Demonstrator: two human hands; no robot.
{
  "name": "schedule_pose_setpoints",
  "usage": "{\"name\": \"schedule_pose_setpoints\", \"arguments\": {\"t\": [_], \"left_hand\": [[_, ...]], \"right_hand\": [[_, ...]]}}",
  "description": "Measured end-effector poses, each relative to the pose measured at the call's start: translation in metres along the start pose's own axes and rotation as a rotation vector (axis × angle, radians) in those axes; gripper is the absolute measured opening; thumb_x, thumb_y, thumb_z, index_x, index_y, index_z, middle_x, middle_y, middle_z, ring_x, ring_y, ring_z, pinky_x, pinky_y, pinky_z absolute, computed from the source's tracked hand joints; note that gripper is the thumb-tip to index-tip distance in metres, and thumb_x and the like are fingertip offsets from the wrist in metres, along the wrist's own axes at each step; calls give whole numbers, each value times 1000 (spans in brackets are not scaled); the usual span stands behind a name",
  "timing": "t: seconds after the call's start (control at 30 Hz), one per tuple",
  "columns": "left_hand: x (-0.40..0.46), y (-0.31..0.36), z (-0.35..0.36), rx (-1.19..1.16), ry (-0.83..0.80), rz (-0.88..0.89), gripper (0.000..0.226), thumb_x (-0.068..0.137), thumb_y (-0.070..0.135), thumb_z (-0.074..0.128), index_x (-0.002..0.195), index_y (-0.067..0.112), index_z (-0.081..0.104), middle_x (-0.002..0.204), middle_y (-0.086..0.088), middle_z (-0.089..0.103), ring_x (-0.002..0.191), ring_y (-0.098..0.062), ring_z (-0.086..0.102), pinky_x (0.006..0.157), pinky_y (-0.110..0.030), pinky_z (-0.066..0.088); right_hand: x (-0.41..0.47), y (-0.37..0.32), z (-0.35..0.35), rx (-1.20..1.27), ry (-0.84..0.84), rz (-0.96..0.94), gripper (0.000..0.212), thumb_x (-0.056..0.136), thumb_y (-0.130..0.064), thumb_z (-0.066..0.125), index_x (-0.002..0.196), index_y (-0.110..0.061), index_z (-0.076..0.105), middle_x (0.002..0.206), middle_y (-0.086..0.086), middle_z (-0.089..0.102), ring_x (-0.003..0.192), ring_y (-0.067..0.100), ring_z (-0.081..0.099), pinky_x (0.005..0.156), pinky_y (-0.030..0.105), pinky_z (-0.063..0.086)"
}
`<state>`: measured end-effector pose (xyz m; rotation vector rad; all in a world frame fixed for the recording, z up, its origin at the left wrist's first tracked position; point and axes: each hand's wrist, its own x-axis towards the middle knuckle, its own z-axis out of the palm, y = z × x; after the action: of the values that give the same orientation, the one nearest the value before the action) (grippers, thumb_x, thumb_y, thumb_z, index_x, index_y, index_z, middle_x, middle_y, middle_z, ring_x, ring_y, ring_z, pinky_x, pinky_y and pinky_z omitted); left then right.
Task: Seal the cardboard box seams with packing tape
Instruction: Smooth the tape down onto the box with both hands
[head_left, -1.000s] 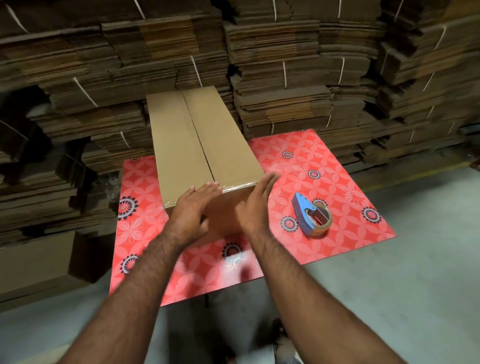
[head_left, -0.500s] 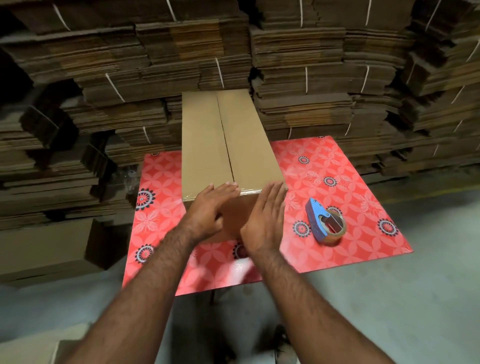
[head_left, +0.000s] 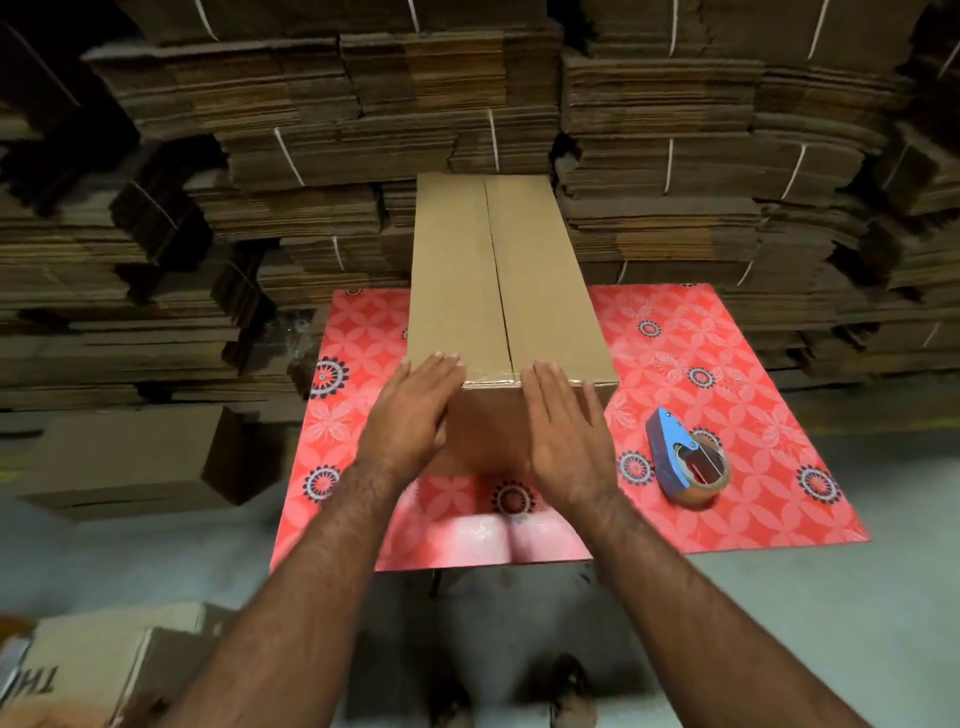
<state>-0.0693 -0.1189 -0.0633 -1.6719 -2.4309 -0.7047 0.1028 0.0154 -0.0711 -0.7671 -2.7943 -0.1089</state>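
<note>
Cardboard box (head_left: 498, 291), long and plain brown, stands on a red flower-patterned table (head_left: 727, 364), running away from the person toward the wall of stacked flat cartons (head_left: 675, 156). No print or label shows on it. The only readable writing is on another carton (head_left: 104, 670) on the floor at lower left, where the letters "TH" appear upside down.

The box's near end sits back from the table's front edge, leaving a strip of bare red surface there, and more bare surface lies on both sides. Its far end reaches the stacked cartons. A seam between the two top flaps runs the length of the box, and a shiny strip of clear tape (head_left: 491, 375) crosses the near top edge.

The left hand (head_left: 410, 421) lies with straight fingers against the near left corner, fingertips reaching onto the top. The right hand (head_left: 566, 431) lies flat with straight fingers on the near face, right of the seam, fingertips at the top edge. Neither hand grips anything.

A blue tape dispenser (head_left: 685, 457) with a brown roll rests on the table right of the box, apart from both hands. Another brown box (head_left: 135, 457) stands on the floor at left.
</note>
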Motion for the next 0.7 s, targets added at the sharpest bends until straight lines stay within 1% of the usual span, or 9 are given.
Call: {"name": "schedule_pose_setpoints", "arguments": {"t": [0.1, 0.2, 0.33, 0.4, 0.43, 0.5, 0.53, 0.63, 0.7], "left_hand": [[-15, -24, -4, -176, 85, -103, 46, 92, 21, 45, 135, 9, 58, 144, -11, 53, 134, -27, 49, 115, -42, 34], [-18, -24, -7, -318, 114, -150, 50, 86, 9, 45, 134, 4, 59, 143, -14, 52, 132, -25, 50, 114, -18, 30], [-19, -17, -10, -405, 97, -190, 68, 72, 1, 39, 137, 6, 56, 147, -11, 48, 135, -19, 46, 111, -9, 26], [-21, -17, -9, -416, 88, -201, 72, 69, -3, 40, 139, 7, 54, 149, -10, 45, 131, -20, 51, 104, -4, 30], [-21, -17, -10, -418, 80, -207, 75, 67, -5, 41, 140, 8, 53, 149, -9, 44, 128, -21, 55, 99, -1, 31], [-22, -15, -13, -425, 65, -218, 79, 64, -4, 41, 141, 9, 52, 151, -7, 43, 127, -19, 56, 94, 0, 33], [-22, -15, -15, -434, 54, -226, 80, 63, -1, 39, 141, 9, 52, 151, -6, 43, 130, -16, 52, 96, -1, 33], [-19, -22, -25, -513, -14, -254, 80, 62, 7, 36, 140, 8, 53, 149, -2, 45, 137, -6, 39, 109, -7, 26], [-15, -30, -29, -551, -44, -269, 78, 62, 3, 35, 137, 8, 56, 147, -2, 48, 137, -5, 41, 112, -10, 24]], "right_hand": [[-3, 10, -3, -56, -27, 37, 77, 76, -16, 43, 151, -3, 34, 158, 14, 34, 147, 27, 29, 120, 50, 16], [8, -19, -1, -13, -43, 124, 86, 66, -16, 57, 149, 1, 37, 156, 17, 36, 147, 29, 30, 120, 50, 21], [18, -57, 1, 10, -46, 48, 92, 62, -14, 63, 148, 3, 37, 156, 18, 36, 148, 27, 29, 121, 49, 20], [22, -70, 1, 17, -41, 18, 91, 64, -20, 57, 149, 2, 35, 157, 17, 34, 148, 27, 28, 121, 50, 16], [23, -77, 0, 24, -42, 0, 87, 69, -26, 46, 150, 2, 33, 158, 16, 32, 149, 26, 25, 122, 50, 14], [26, -87, -4, 51, -82, -28, 89, 71, -33, 19, 152, 1, 28, 161, 16, 26, 151, 26, 19, 122, 51, 10], [26, -89, -5, 63, -108, -41, 90, 71, -33, 16, 153, 1, 25, 162, 16, 22, 152, 26, 15, 123, 50, 8], [25, -81, -8, 79, -102, -155, 85, 79, -30, 42, 156, -1, 18, 164, 15, 15, 153, 26, 10, 123, 48, 6], [23, -72, -9, 154, 21, -250, 73, 81, -28, 44, 149, -2, 37, 157, 15, 35, 146, 26, 31, 120, 47, 22]]}}
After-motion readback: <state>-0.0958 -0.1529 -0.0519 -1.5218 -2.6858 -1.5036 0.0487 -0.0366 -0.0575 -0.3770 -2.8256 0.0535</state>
